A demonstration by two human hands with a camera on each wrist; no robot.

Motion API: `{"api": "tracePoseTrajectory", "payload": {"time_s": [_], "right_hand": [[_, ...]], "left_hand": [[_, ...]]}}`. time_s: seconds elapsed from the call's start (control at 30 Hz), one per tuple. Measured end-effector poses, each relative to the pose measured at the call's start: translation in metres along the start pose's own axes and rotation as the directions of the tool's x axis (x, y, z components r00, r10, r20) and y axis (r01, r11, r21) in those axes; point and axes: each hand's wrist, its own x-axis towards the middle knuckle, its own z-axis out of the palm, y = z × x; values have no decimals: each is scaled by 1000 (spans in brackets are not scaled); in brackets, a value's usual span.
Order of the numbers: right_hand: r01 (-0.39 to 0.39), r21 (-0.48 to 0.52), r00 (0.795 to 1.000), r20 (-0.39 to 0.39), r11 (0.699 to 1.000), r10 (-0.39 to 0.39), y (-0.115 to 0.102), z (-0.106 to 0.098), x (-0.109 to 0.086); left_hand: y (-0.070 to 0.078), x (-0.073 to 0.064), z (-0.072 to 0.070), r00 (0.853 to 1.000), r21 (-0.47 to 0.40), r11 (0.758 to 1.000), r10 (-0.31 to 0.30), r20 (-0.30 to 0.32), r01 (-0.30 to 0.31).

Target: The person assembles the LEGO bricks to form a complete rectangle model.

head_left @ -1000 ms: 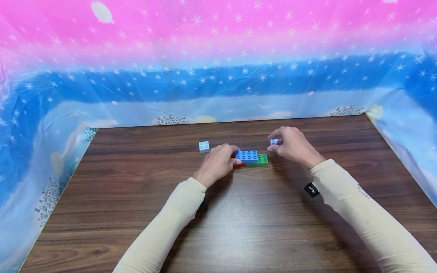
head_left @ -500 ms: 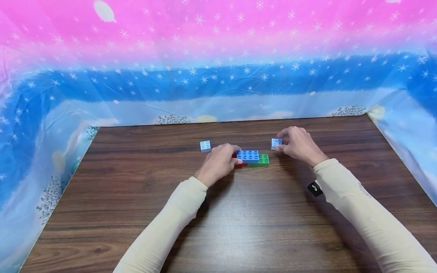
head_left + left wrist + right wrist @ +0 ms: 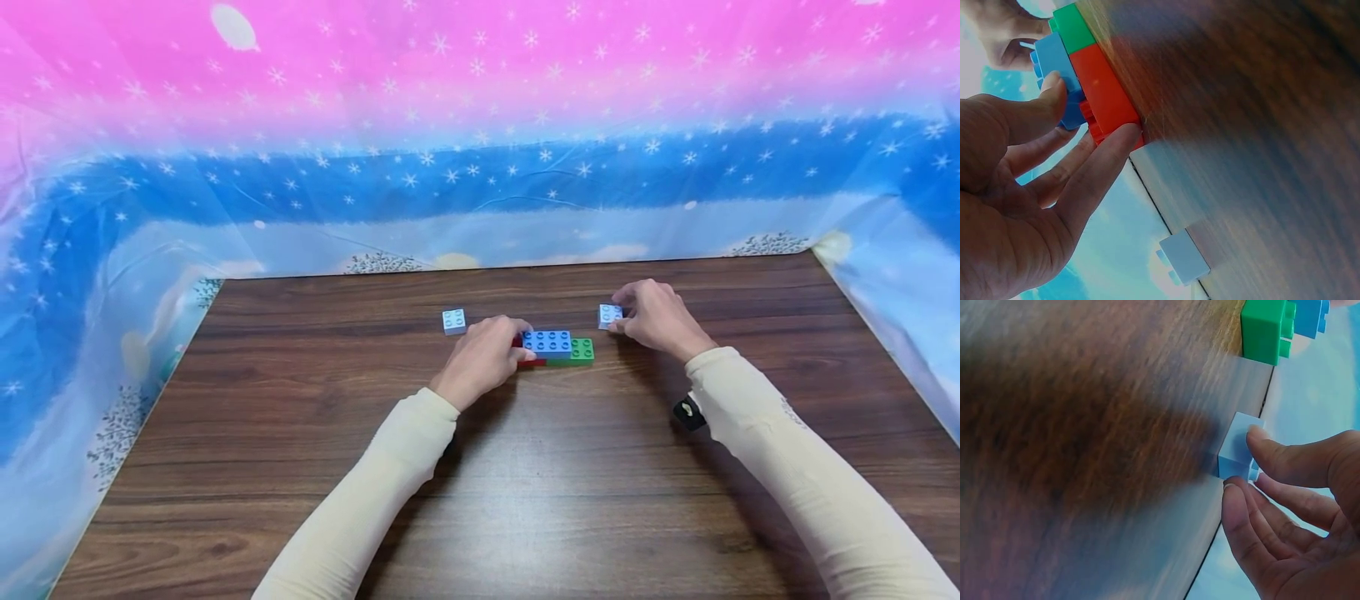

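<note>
Near the middle of the table in the head view, my left hand grips the left end of a small stack of toy building bricks. A blue brick with two rows of studs sits on top. Under it are a green brick, sticking out to the right, and a red brick, mostly covered by my fingers in the head view. My right hand pinches a pale square brick between thumb and fingers, behind and right of the stack. The right wrist view shows the thumb against the side of this brick.
A second pale square brick stands left of the stack, behind my left hand. The wooden table ends at the back against a snowflake-patterned cloth, which also hangs along both sides.
My right hand has shifted slightly right, and its fingers have drawn back along the pale brick, so more of that brick shows. The left hand keeps its hold on the stack.
</note>
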Motion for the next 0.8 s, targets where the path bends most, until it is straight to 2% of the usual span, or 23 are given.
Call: {"api": "tracePoseTrajectory", "payload": {"time_s": [0.47, 0.8], "right_hand": [[12, 5, 1000, 6, 1000, -12, 0, 3, 1], [31, 16, 999, 18, 999, -32, -8, 0, -6]], "left_hand": [[-1, 1, 1, 1000, 7, 1000, 10, 0, -10], [0, 1, 0, 1000, -1, 1000, -8, 5, 8]]}}
